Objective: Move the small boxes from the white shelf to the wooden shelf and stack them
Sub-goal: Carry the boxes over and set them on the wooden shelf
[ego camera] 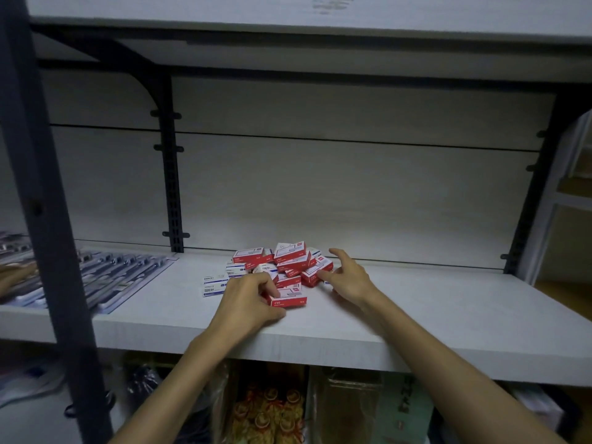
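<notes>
Left grip [248, 299] clasps a red cardboard box [290, 299]; right grip [347, 277] hovers released over the pile [285, 262].

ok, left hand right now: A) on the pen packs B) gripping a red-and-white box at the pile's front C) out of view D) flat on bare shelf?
B: the left hand has fingers and thumb curled around a small red-and-white cardboard box at the near edge of the pile on the white shelf.
</notes>
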Motion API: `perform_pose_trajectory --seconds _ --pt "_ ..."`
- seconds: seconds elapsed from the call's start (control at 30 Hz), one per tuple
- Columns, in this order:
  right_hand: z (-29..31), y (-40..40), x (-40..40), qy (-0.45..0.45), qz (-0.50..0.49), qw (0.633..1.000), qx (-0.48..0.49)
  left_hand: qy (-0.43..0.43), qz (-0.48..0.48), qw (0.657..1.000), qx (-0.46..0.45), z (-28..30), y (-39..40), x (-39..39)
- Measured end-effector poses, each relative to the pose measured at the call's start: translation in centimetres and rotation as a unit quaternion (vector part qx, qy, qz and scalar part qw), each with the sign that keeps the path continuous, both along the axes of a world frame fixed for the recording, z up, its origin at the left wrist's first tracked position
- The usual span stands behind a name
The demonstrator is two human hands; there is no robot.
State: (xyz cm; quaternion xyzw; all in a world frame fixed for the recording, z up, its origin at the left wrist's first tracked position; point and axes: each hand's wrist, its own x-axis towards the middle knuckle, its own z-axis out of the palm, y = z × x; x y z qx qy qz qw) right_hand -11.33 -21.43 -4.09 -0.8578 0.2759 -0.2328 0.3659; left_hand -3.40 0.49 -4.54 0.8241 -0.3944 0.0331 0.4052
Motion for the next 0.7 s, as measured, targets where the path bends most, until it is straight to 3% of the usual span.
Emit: perform_pose_trajectory --seconds 0.23,0.5,0.7 --pt "-0.1 -0.6 0.5 0.003 0.016 1.0 -0.021 0.05 0.0 0.998 -0.028 -0.1 0.1 0.4" --pt "0.6 -0.6 0.2 -0.016 0.079 0.992 0.098 0.1 -0.024 0.993 -0.051 0.1 0.3 0.2" --pt "0.4 -0.3 -0.5 -0.057 0.056 0.985 0.156 0.144 -0.049 0.981 -0.118 0.1 0.7 0.2"
